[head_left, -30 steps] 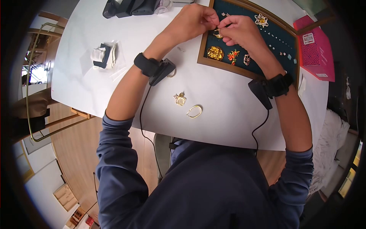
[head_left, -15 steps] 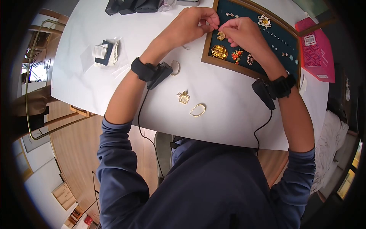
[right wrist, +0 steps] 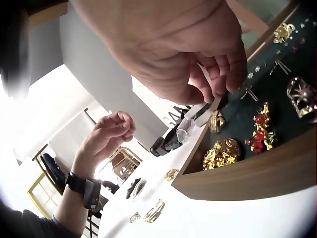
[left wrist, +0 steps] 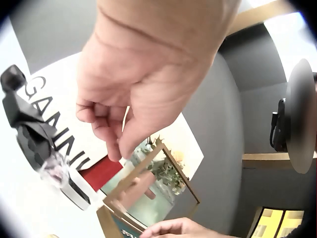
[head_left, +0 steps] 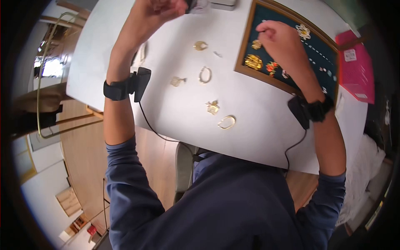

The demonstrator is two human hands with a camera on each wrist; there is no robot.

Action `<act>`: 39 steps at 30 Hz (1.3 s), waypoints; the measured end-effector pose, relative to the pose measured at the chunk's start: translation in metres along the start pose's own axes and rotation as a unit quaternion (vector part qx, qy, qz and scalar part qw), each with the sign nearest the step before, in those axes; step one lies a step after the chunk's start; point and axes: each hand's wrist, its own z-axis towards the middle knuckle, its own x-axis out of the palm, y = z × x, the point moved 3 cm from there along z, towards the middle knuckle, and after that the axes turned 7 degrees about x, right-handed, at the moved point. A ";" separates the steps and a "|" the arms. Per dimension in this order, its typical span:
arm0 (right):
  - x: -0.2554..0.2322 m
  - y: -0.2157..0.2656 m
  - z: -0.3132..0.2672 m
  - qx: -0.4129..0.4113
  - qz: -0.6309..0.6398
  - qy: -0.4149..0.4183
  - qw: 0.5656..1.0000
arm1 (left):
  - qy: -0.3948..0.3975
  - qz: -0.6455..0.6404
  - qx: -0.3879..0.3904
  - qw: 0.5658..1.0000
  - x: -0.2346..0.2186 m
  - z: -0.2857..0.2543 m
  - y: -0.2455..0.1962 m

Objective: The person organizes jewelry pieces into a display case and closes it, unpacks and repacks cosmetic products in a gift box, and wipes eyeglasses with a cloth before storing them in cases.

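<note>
My left hand (head_left: 150,18) is raised over the table's far left; in the left wrist view the hand (left wrist: 138,84) has loosely curled fingers and nothing visible in them. Over the jewelry tray (head_left: 266,79), my right hand (head_left: 285,43) hovers with bent, relaxed fingers. Close below it lie a small gold earring (right wrist: 216,121), a crumpled-looking gold ornament (right wrist: 222,154) and a red-stoned brooch (right wrist: 261,134). No object shows between the right fingers (right wrist: 235,74). Several loose pieces lie left of the tray, among them a gold disc-like piece (head_left: 200,45), a hoop (head_left: 204,75) and a square ornament (head_left: 176,81).
Nearer the table's front edge are a gold ornament (head_left: 213,107) and an oval hoop (head_left: 226,122). A pink box (head_left: 354,66) stands right of the tray. Dark cases (left wrist: 34,134) and a clear wrapped item (left wrist: 54,171) sit at the back. A cable hangs from each wrist camera.
My left hand has left the tray's edge and moved left and away from the right hand, uncovering loose jewelry. The right hand stays over the tray; the head view has shifted.
</note>
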 end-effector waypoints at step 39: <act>-0.023 -0.003 -0.026 0.116 0.400 0.057 0.908 | 0.050 -0.316 -0.161 0.934 0.150 0.038 -0.042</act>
